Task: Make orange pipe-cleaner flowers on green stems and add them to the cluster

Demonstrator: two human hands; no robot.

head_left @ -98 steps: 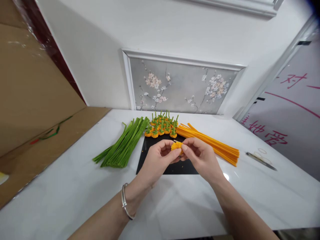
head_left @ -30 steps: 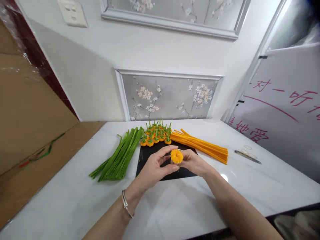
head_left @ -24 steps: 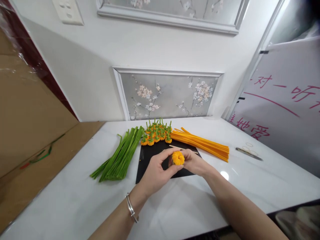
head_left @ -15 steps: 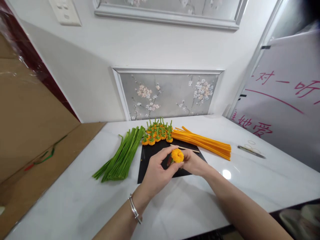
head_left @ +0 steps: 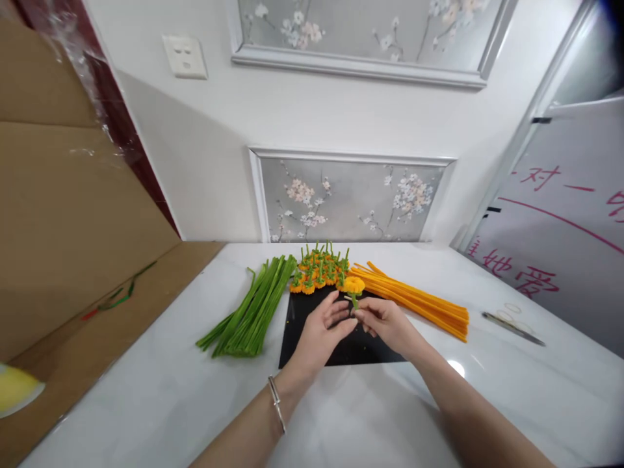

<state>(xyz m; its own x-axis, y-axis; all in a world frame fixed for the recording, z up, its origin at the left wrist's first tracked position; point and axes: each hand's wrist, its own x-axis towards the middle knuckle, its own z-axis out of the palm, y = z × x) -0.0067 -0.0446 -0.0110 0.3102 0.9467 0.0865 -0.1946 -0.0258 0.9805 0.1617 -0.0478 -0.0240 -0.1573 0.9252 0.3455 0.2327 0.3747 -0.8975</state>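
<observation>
Between thumb and fingers, my right hand (head_left: 385, 323) pinches the green stem of an orange pipe-cleaner pumpkin (head_left: 353, 285), its orange head up. My left hand (head_left: 325, 330), with a silver bangle on the wrist, is just left of it, fingers apart and holding nothing. Both hands are above a black mat (head_left: 302, 325). Behind them, several finished orange pumpkins (head_left: 319, 281) with green stems stand upside down in a cluster. A bundle of green pipe cleaners (head_left: 251, 312) lies to the left, and orange pipe cleaners (head_left: 414, 296) lie to the right.
The white table (head_left: 160, 390) meets a wall with floral panels (head_left: 346, 201). Scissors or tweezers (head_left: 513, 328) lie at the right near thin pale loops. Brown cardboard (head_left: 73, 214) stands on the left, and a whiteboard (head_left: 565, 227) with red writing on the right.
My left hand has let go of the orange pumpkin and opened. The pumpkin has been turned head up in my right hand. The head view has shifted up and left.
</observation>
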